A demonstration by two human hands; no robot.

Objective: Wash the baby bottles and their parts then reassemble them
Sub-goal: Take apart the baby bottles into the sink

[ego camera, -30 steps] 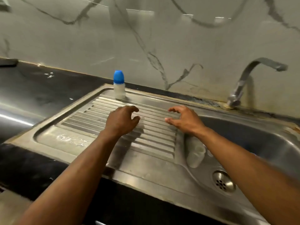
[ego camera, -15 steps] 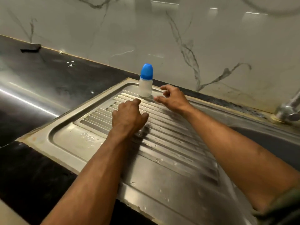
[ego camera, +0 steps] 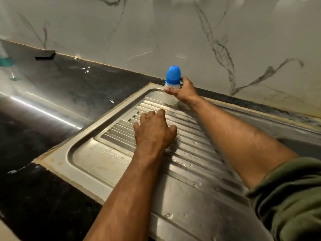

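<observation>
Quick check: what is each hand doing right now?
Left hand: holds nothing, fingers loosely curled, resting on the ribbed drainboard.
Right hand: grips the baby bottle below its blue cap.

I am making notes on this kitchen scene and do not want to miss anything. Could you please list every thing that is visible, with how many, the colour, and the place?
bottle: one, clear, upright at the far corner of the draining board
cap: one, blue, on top of the bottle
draining board: one, steel, ribbed, wet, set in the counter
counter: one, black, left of the draining board
wall: one, white marble pattern, behind the counter
sleeve: one, green, on the right arm
left hand: one, resting on the ribs
right hand: one, gripping the bottle
</observation>
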